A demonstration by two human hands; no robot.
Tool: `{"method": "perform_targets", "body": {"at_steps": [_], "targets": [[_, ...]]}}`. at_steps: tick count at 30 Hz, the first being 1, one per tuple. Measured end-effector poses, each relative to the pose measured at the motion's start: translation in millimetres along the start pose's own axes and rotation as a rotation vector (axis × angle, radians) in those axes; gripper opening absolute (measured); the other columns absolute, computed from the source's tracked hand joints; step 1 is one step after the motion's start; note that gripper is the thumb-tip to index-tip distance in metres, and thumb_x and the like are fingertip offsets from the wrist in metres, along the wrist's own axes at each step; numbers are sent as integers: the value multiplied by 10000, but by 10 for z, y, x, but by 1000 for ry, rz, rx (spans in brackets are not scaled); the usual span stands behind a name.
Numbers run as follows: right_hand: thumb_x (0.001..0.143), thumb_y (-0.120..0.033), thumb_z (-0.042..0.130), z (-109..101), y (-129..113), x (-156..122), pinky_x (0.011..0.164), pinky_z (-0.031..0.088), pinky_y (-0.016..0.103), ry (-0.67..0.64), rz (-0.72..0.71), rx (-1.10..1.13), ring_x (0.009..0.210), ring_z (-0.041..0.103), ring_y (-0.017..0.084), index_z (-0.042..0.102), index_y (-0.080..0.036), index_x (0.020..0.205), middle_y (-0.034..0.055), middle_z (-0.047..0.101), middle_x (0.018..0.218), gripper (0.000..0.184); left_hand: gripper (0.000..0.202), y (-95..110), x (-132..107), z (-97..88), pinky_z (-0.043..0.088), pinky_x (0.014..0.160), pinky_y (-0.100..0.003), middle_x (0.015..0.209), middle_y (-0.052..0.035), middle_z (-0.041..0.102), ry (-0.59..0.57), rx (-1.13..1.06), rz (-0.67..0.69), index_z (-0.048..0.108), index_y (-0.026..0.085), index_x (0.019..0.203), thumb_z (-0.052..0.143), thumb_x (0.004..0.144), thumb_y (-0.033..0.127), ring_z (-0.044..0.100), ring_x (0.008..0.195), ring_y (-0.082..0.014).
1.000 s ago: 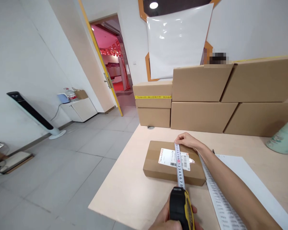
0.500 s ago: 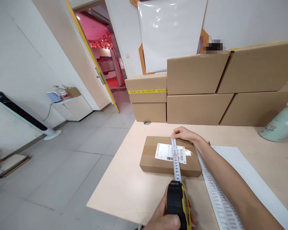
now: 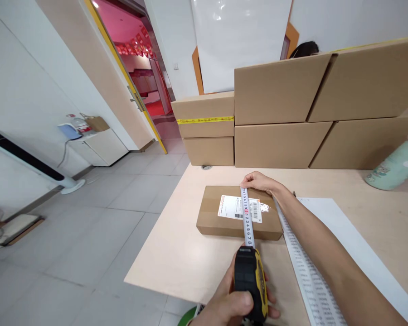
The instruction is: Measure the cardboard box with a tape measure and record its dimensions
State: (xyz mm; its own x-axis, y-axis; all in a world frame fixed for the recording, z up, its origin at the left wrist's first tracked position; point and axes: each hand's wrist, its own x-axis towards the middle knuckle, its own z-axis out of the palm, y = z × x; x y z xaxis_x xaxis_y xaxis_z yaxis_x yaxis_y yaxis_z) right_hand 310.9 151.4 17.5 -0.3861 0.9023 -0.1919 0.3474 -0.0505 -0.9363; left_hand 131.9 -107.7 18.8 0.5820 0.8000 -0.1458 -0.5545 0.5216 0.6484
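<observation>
A small cardboard box (image 3: 209,213) lies flat on the table, with a white shipping label (image 3: 227,208) on its top. In my left hand (image 3: 229,304) is a black and yellow tape measure (image 3: 247,281), gripped close to the near side of the box. Its white blade (image 3: 246,222) is drawn out across the box top and over the label. At the far edge of the box, the fingers of my right hand (image 3: 258,181) pinch the blade's end. My right forearm reaches across from the lower right.
Stacked cardboard boxes (image 3: 279,145) line the table's far side. Printed sheets (image 3: 313,267) lie under my right forearm. A green tumbler (image 3: 394,165) leans into view at the right. The table's left edge borders the tiled floor (image 3: 98,235). A person's hair shows above the boxes.
The whole scene sits slightly higher in view. Both hands hold the same places on the tape measure, and the blade stays stretched across the box.
</observation>
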Motion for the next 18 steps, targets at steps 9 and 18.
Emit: {"method": "perform_targets", "body": {"at_steps": [9,18], "targets": [[574,-301,766,-6,-13,-4,620,439,237,-3,-1,-12,633,567,130,667,-159,610,10,672,647,177,692,0,-1,-2,460,886,-489,1103,-76,551,5,-2,-7,452,290,1313,755,693,354,592,968,-264],[580,-313,764,-2,8,4,627,443,234,1,-14,-19,640,570,133,677,-153,621,17,680,660,187,682,24,-30,-36,481,847,-478,1089,-89,547,14,1,28,428,279,1332,728,725,364,600,944,-259]]}}
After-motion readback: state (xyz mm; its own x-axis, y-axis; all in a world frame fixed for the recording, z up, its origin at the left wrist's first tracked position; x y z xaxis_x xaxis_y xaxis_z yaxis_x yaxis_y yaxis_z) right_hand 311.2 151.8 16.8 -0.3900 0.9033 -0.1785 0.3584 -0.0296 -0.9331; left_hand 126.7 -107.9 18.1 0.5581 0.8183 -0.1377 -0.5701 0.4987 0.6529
